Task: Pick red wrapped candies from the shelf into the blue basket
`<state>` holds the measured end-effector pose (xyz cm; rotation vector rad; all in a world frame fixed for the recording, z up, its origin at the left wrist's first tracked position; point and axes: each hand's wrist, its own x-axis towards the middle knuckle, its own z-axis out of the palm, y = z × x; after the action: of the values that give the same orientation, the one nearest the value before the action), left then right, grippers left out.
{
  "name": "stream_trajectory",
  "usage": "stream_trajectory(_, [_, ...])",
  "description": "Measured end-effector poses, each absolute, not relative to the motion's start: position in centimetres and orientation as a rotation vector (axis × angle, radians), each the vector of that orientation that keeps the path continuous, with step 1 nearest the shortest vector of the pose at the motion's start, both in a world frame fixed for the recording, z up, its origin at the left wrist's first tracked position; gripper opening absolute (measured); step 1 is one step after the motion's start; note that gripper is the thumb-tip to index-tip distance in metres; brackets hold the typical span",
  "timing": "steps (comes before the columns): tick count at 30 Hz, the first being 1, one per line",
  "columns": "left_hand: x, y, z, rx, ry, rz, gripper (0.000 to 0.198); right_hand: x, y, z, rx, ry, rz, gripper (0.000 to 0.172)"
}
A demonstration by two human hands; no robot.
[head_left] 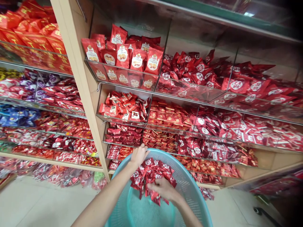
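A large teal perforated plastic basket (193,186) stands before me at the foot of the shelves. My left hand (140,155) is closed over its far rim. Inside, small red wrapped packets (148,171) with round white labels are heaped toward the far side, while part of the basket's bottom shows bare. My right hand (164,189) reaches in among these packets, its fingers curled around some of them. The fingertips are partly hidden and slightly blurred.
Glass-fronted shelves (180,91) ahead hold rows of red packets. Larger red cookie-picture packets (123,55) stand on an upper tier. A wooden upright (80,75) divides off more shelves at left. Bagged goods (63,176) lie on the tiled floor (47,201) below.
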<state>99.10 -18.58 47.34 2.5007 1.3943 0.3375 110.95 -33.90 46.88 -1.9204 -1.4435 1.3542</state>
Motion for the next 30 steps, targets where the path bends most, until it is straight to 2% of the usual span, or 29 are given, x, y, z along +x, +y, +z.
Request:
stream_trajectory(3, [99.1, -18.6, 47.4, 2.510, 1.405, 0.343, 0.031, 111.3, -33.5, 47.6, -1.719, -1.190, 1.417, 0.041])
stream_trajectory(7, [99.1, -18.8, 47.8, 2.517, 1.396, 0.341, 0.031, 110.8, -33.2, 47.2, -1.701, -1.030, 1.477, 0.038])
stream_trajectory(17, [99.1, -18.9, 48.1, 2.520, 1.396, 0.302, 0.034, 109.6, -32.6, 43.7, -1.896, -1.011, 1.141, 0.030])
stream_trajectory(21, [99.1, -18.9, 48.1, 2.503, 1.405, 0.302, 0.033, 109.4, -32.5, 43.8, -1.849, -1.018, 1.153, 0.025])
stream_trajectory(26, [99.1, -19.0, 48.2, 2.502, 1.398, 0.289, 0.033, 109.8, -32.6, 45.3, -1.598, -0.917, 1.236, 0.036])
stream_trajectory(30, [99.0, -18.9, 48.2, 2.519, 1.393, 0.313, 0.033, 110.3, -33.0, 46.9, -1.442, -0.763, 1.365, 0.052])
